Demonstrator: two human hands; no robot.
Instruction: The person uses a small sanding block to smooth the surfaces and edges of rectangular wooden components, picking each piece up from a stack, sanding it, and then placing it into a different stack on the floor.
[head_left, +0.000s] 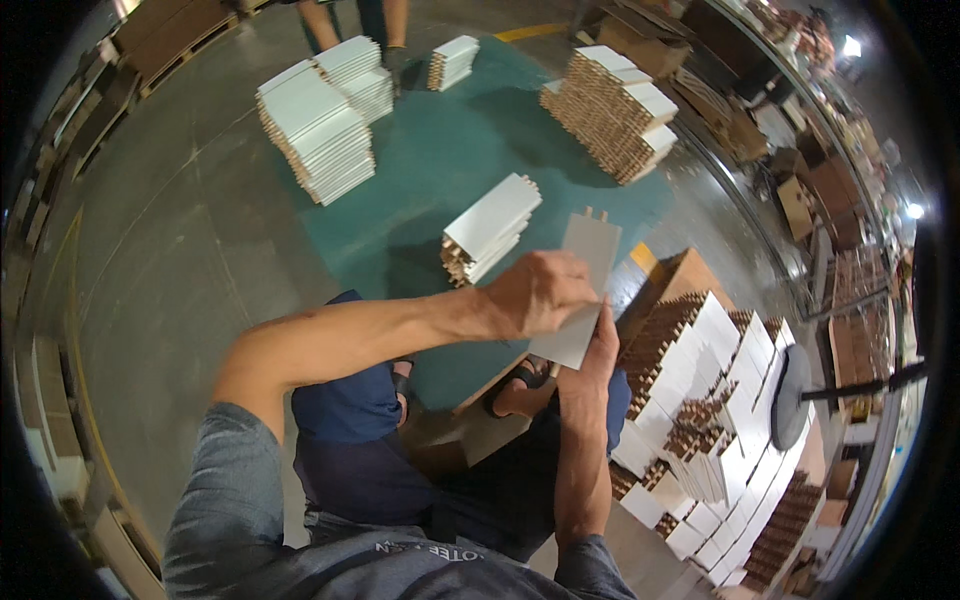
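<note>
White panel (592,248), pegs (596,213) protruding at far end: we see it raised between hands, right of centre. Left to right, we note: large stack (315,115) on green mat (425,140); small stack (457,62) at mat's far side; white bundle (495,220), nearer. Left hand (540,295): fingers curled against panel; whether gripping, we cannot tell. Right hand (594,358): clasps panel's lower right edge. Beyond: peg-ended stack (612,112). Rightmost: broad panel pile (715,345).

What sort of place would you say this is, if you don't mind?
Probably a factory or warehouse floor: the stacked white panels, cardboard boxes and yellow floor markings suggest it.
</note>
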